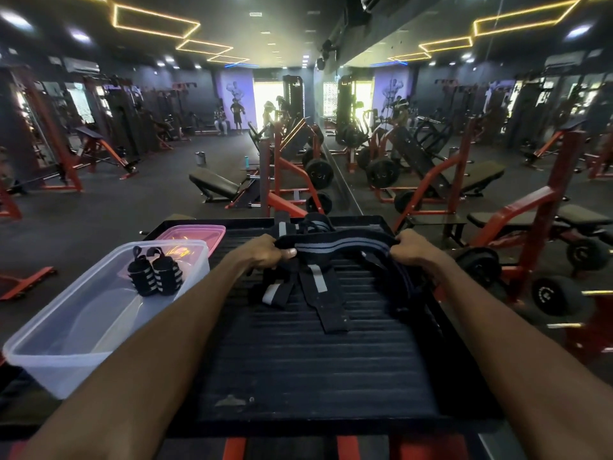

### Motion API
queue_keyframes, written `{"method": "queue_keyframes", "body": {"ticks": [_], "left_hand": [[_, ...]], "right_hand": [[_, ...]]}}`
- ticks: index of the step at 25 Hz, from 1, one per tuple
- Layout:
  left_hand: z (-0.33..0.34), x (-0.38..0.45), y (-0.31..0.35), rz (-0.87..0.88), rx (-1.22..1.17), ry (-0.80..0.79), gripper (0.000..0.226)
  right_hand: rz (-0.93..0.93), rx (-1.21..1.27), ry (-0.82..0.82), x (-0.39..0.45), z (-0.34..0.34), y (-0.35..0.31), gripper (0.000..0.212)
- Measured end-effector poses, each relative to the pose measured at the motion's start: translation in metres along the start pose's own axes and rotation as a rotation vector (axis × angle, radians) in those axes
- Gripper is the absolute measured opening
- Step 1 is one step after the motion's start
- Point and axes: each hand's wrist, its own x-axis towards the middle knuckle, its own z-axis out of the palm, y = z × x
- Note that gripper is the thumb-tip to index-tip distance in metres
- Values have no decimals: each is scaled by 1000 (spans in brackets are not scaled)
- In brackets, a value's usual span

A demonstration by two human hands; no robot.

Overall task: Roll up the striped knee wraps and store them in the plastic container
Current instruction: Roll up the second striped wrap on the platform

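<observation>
One striped knee wrap (345, 248) is stretched crosswise between the person's two hands, its long axis running side to side above the black ribbed counter (315, 360), grey stripes facing up. The left hand (265, 252) is clamped on the wrap's left end, fingers curled over it and thumb pressed onto the band. The right hand (413, 249) is closed round the right end, fingers wrapped under; the fingertips are hidden.

Below and between the hands, loose wrap ends (315, 287) hang down and lie on the counter, pointing toward the person. Just beyond the hands a further tangle of wraps (308, 225) rests on the counter.

To the left of the left hand stands the clear plastic container (66, 346). Two rolled wraps (156, 275) stand side by side in its far end, touching. A pink lid (195, 232) lies beyond the container.
</observation>
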Motion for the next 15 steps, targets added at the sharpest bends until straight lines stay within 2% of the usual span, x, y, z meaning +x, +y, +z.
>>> {"method": "queue_keyframes", "body": {"ticks": [3, 5, 7, 11, 13, 15], "left_hand": [[-8, -4, 0, 16, 173, -209, 23], [-14, -12, 5, -1, 352, -372, 32], [-18, -22, 17, -1, 328, -491, 49], [-4, -30, 41, 73, -62, -459, 66], [21, -34, 52, 64, -120, -428, 78], [47, -36, 59, 53, -131, -398, 77]], "right_hand": [[-49, 162, 153, 5, 6, 8, 16], [-95, 205, 111, 6, 8, 12, 18], [-148, 218, 23, 4, 6, 10, 21], [-189, 187, -237, -1, 3, -4, 21], [-188, 158, -287, 2, 6, -14, 26], [-174, 130, -294, 8, 11, -20, 27]]}}
